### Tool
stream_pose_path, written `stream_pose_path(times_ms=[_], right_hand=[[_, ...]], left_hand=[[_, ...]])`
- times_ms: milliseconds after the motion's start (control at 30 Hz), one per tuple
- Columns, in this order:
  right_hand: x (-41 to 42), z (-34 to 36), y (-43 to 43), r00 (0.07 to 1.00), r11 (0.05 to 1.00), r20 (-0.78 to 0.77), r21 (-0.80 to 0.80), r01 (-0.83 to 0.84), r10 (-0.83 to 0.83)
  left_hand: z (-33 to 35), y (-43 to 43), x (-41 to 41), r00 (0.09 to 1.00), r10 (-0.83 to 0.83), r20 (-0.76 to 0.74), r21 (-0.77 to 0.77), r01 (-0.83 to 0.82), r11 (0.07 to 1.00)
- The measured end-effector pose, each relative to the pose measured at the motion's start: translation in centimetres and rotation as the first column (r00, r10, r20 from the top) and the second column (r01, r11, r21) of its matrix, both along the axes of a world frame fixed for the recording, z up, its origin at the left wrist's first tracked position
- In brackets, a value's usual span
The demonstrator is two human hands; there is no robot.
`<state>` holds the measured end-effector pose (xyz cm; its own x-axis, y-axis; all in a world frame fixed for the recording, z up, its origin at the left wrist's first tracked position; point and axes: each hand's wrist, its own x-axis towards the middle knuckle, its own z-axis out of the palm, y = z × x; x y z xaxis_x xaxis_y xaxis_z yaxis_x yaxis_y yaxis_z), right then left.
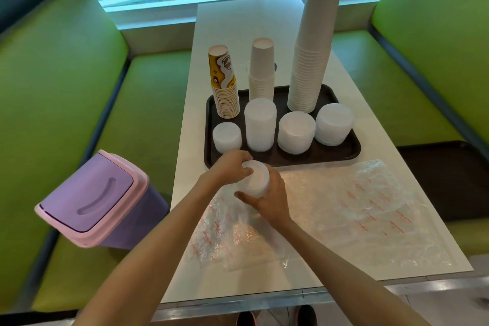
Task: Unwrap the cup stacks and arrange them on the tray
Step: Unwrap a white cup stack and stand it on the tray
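white stack just short of tray near edge, axis roughly upright | left hand curled over its top | right hand clamped round its side | tray straight ahead of fingers, left hand nearer | loose wrap nearside of tray

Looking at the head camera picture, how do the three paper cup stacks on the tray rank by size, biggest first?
1. Tall white cup stack, clearly largest.
2. Yellow patterned cup stack and short white cup stack: look about alike; the white one's base is hidden, so unranked.
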<state>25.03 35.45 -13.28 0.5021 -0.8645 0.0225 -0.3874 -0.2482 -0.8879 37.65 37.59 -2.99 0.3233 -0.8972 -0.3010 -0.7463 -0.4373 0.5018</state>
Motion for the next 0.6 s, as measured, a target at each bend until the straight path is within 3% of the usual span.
stream_pose_path(times_ms=[400, 600], right_hand=[[-0.29, 0.39, -0.1, 0.999, 0.999, -0.037, 0.036, 0.014, -0.013], [-0.51, 0.34, -0.04, 1.0, 0.999, -0.02, 0.043, 0.008, -0.007]], left_hand=[[0.39, -0.8, 0.15, 1.0, 0.003, 0.002, 0.003, -0.003, 1.0], [0.85, -0.27, 0.5, 0.99, 0.021, -0.142, -0.05, -0.028, 0.998]])
